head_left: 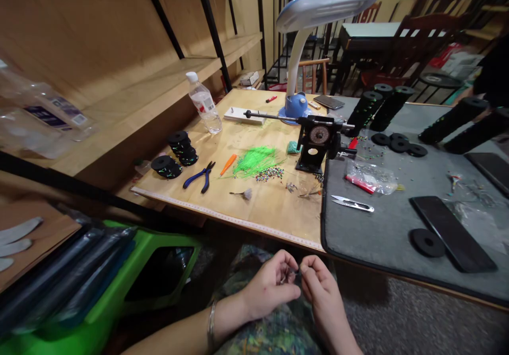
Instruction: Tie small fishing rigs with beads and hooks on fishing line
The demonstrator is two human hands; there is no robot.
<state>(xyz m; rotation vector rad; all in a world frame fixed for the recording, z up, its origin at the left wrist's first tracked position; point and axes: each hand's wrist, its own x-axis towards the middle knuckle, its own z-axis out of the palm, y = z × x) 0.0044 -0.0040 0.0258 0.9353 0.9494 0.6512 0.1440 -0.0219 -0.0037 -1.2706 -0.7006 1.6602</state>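
Observation:
Below the table's front edge, over my lap, my left hand and my right hand meet at the fingertips. The left fingers are curled in toward the thumb, and a bracelet circles that wrist. My right thumb and forefinger are pinched together. Something small and dark sits between the two hands, too tiny to name. On the wood nearest them lie a tuft of pale feathery fibres, some small metal pieces, a heap of coloured beads and a bundle of bright green strands.
Blue-handled pliers, an orange-handled tool and a water bottle are at the left. A black winding machine stands mid-table under a lamp. Thread snips, a phone and black foam spools occupy the grey mat.

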